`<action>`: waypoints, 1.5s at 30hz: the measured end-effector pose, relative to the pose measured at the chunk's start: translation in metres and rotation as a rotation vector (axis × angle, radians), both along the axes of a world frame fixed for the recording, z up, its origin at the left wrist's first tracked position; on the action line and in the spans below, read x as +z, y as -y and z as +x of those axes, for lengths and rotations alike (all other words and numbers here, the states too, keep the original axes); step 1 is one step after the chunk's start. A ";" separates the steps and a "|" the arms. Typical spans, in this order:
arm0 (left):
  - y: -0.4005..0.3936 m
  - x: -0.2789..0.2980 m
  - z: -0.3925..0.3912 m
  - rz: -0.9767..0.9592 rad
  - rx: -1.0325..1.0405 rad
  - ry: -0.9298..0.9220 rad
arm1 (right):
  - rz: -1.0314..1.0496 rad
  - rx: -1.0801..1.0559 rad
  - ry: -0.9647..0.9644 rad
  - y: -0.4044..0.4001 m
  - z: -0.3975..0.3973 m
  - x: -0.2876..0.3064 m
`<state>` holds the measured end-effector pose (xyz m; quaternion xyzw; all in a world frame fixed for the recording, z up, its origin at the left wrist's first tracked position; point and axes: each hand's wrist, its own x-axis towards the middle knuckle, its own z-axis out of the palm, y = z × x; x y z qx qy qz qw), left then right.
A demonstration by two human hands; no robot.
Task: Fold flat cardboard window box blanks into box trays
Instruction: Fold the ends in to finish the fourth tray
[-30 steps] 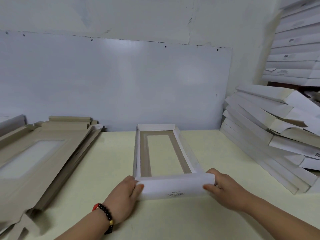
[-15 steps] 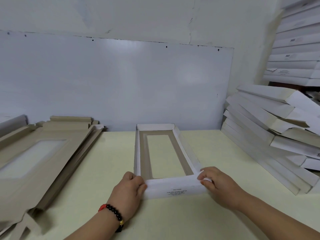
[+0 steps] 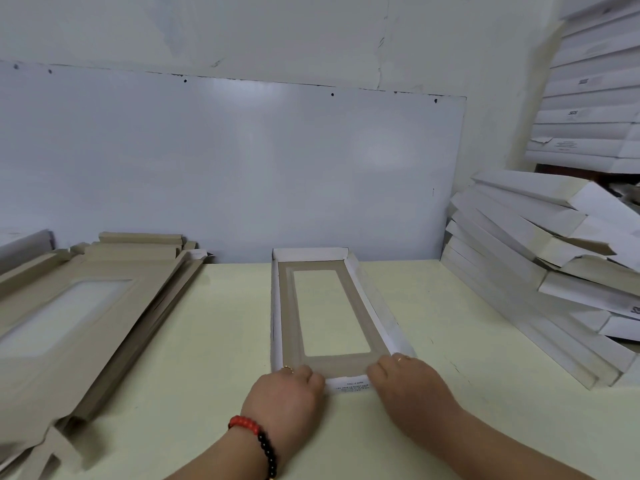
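At lower centre of the frame, the tray (image 3: pixel 325 313) lies lengthwise on the table (image 3: pixel 214 341), its far and side walls raised. The left hand (image 3: pixel 285 393) and right hand (image 3: pixel 410 384) curl over its near flap (image 3: pixel 349 382), gripping it and folding it inward over the bottom edge. The likely trouble is the right wall, which leans outward: if the flap is pressed home before that wall stands upright, its corner may miss and the end spring open. Uneven pressure could crease the white card. Blanks (image 3: pixel 69 306) wait at left, finished boxes (image 3: pixel 540 271) at right.
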<state>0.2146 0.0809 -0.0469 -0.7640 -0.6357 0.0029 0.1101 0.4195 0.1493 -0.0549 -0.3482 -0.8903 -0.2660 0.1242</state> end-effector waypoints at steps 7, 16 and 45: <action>-0.009 0.001 0.013 -0.075 0.065 -0.039 | 0.000 0.090 -0.010 0.010 -0.026 -0.005; -0.015 -0.001 -0.016 -0.120 0.202 -0.030 | -0.225 -0.034 0.195 -0.015 0.007 0.019; -0.017 0.013 -0.056 -0.186 -0.064 0.215 | -0.668 0.141 -0.067 0.002 -0.042 0.006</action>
